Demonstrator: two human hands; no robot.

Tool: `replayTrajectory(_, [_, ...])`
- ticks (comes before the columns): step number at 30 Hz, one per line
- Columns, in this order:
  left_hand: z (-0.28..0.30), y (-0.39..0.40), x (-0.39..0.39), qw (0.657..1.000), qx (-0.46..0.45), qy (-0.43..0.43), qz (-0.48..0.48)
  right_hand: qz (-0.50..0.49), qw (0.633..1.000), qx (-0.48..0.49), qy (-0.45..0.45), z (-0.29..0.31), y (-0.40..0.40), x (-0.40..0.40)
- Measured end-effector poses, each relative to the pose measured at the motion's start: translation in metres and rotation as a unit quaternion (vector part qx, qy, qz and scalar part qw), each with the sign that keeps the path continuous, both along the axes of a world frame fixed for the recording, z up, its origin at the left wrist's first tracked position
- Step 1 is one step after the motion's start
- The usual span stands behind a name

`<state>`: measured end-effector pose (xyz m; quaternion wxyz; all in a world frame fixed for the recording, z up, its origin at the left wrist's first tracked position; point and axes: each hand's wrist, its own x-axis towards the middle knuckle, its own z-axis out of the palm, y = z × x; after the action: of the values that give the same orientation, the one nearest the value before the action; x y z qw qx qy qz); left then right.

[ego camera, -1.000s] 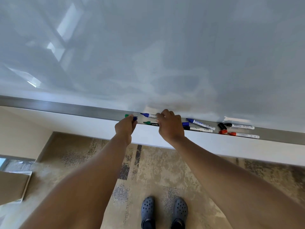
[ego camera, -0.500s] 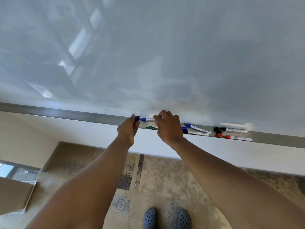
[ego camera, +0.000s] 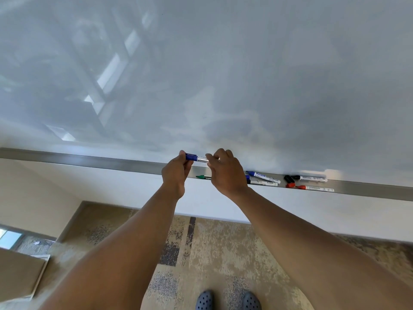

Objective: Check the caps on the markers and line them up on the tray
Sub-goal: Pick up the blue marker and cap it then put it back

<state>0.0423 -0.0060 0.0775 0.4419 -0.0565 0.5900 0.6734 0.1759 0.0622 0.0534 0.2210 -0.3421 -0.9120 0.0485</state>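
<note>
A blue-capped marker (ego camera: 196, 158) is held level above the metal tray (ego camera: 111, 161), in front of the whiteboard. My left hand (ego camera: 175, 175) pinches its blue cap; my right hand (ego camera: 225, 173) grips its white barrel. Below them a green marker (ego camera: 202, 176) lies on the tray, partly hidden by my right hand. To the right lie two blue markers (ego camera: 262, 175), a black marker (ego camera: 311, 177) and a red marker (ego camera: 315, 188). A loose black cap (ego camera: 288, 179) and a loose red cap (ego camera: 290, 185) sit beside those last two.
The whiteboard (ego camera: 223, 74) fills the upper view. The tray runs the full width under it, bare at the left. Carpet floor (ego camera: 212, 253) and my shoes (ego camera: 228, 299) are below. A cardboard box (ego camera: 20, 274) stands at the lower left.
Both hands lifted the blue marker off the tray and hold it above the green one. The left hand let go of the marker it touched at the tray's left. The camera tilted.
</note>
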Motion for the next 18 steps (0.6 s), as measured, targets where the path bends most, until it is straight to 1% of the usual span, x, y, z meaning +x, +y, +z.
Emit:
replayTrajectory(4, [0.006, 0.002, 0.002, 1.000, 0.003, 0.008, 0.004, 0.010, 0.999, -0.007, 0.035, 0.006, 0.001, 0.003])
replayTrajectory(10, [0.014, 0.006, 0.002, 0.999, 0.005, 0.047, 0.006, -0.014, 0.995, -0.038, 0.087, 0.016, 0.002, -0.003])
replayTrajectory(15, [0.020, 0.012, 0.002, 0.998, 0.013, 0.068, 0.000, -0.030, 0.993, -0.047, 0.103, 0.020, 0.005, -0.005])
replayTrajectory(18, [0.021, 0.014, 0.003, 0.997, 0.001, 0.075, -0.007, -0.025, 0.993, -0.061, 0.095, 0.017, 0.009, -0.005])
